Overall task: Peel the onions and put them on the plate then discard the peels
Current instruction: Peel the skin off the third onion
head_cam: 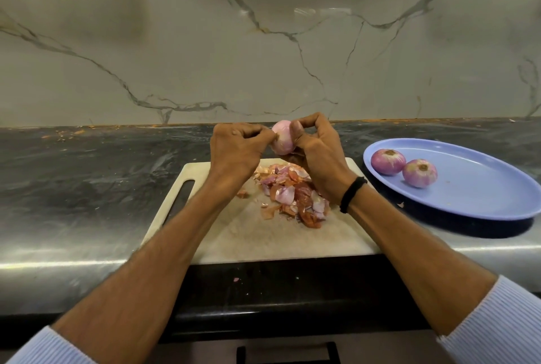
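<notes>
I hold the onion (282, 137) just above the centre of the frame, over the far edge of the board (263, 242). My right hand (317, 156) is clamped round its right side and underside, thumb against it. My left hand (234, 153) has its fingertips pinched on the onion's left flank, I judge on a strip of skin, though that is too small to make out. The onion's longer axis runs roughly up and down the picture. The plate (483, 191) lies at the right of the frame, beyond the right wrist, with two peeled onions (388, 161) on its left part. So the right hand is nearer for the carry, and the left is nearer the peels (292, 194) piled at centre.
</notes>
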Demonstrator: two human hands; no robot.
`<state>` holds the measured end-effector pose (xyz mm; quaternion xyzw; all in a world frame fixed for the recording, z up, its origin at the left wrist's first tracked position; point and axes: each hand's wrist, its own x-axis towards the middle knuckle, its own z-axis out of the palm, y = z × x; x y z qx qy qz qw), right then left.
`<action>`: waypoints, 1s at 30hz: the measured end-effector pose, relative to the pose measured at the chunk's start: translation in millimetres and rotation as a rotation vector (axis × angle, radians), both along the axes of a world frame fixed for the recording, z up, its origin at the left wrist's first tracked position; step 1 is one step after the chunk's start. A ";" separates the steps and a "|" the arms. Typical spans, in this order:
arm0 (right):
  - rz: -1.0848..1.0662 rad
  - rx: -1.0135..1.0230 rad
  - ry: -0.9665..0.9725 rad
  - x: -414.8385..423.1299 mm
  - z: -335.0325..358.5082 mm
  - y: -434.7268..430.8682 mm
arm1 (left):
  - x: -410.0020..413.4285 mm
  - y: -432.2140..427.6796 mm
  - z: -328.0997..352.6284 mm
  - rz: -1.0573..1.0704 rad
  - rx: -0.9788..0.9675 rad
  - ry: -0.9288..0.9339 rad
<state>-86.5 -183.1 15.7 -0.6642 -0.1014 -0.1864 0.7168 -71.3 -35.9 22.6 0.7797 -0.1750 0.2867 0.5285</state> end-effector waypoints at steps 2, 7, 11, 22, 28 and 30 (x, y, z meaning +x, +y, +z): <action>-0.004 0.051 0.022 1.4 -0.1 0.2 | -0.9 0.6 0.7 -0.053 -0.055 0.046; -0.034 0.066 -0.008 1.4 2.0 -2.0 | -0.6 0.7 1.1 -0.116 -0.032 0.003; -0.091 -0.042 -0.066 2.5 0.2 -2.6 | 1.2 1.2 -1.4 -0.070 0.058 -0.100; -0.200 -0.266 -0.157 6.9 -3.9 -4.6 | 2.9 -1.7 -6.0 0.010 0.153 -0.184; -0.129 -0.279 -0.164 3.7 -3.6 -4.0 | -6.7 -6.2 -6.8 0.026 0.162 -0.153; -0.117 -0.299 -0.156 2.0 -3.4 -3.4 | -6.6 -5.3 -6.2 0.040 0.162 -0.083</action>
